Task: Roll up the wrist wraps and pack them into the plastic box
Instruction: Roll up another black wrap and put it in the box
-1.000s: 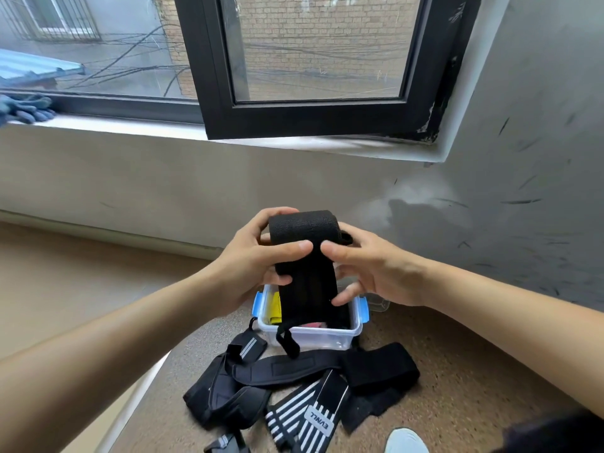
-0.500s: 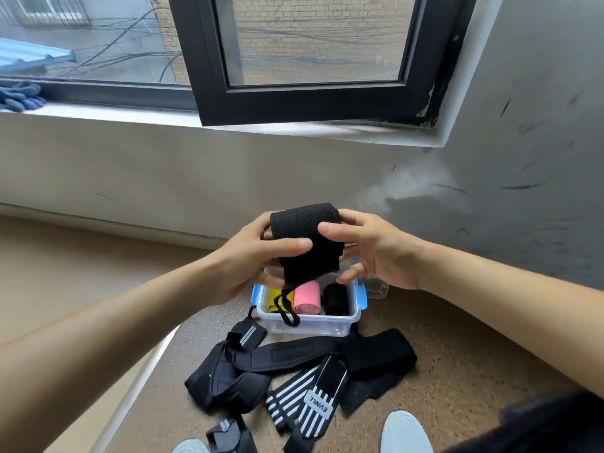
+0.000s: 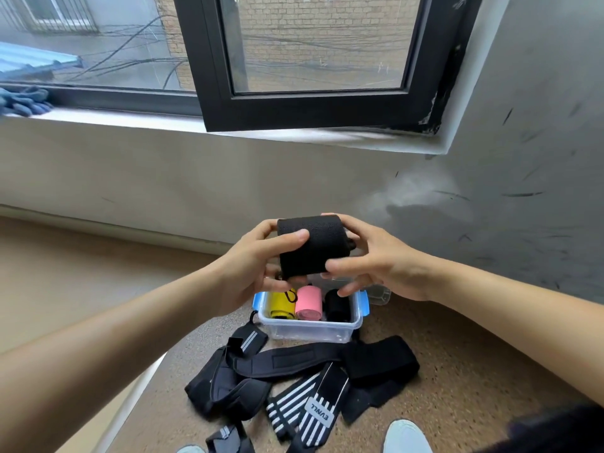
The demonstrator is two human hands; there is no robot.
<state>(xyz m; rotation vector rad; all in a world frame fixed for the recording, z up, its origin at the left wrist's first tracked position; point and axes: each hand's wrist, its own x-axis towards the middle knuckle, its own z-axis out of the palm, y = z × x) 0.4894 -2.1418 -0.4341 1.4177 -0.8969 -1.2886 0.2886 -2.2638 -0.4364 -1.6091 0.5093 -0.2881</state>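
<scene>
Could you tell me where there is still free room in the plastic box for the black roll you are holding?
The plastic box is crowded along its far side: yellow roll, pink roll, black roll side by side. Its near strip, behind the front wall, looks free. The floor in front is covered by loose wraps.

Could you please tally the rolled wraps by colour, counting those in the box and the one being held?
Black: 2, one in both hands, one in the box
Yellow: 1
Pink: 1
Total: 4
</scene>
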